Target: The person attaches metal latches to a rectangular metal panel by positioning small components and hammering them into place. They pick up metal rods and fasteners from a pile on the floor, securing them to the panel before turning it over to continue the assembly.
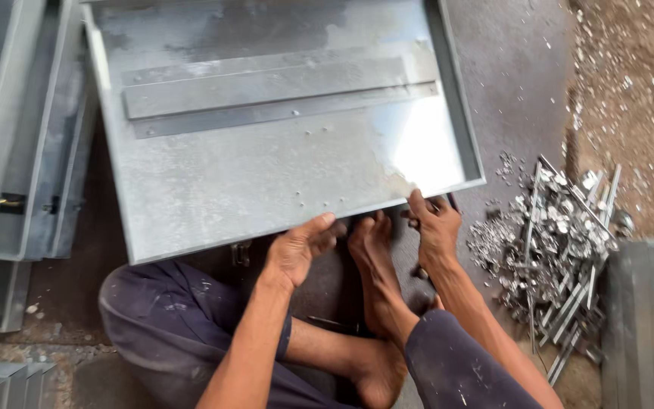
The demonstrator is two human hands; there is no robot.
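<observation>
A large grey sheet-metal tray (213, 182) with raised edges and a riveted flat bar (266, 87) across it lies in front of me on the floor. My left hand (300, 248) grips its near edge, thumb on top. My right hand (434, 223) holds the same edge near the right corner and also seems to clasp a small dark tool. My bare foot (372, 250) rests between the two hands under the tray's edge.
Several similar metal trays (17, 136) stand stacked on edge at the left. A heap of metal offcuts and thin strips (558, 250) lies at the right, next to a grey metal piece (649, 326). Bare dirt floor (630, 98) is beyond.
</observation>
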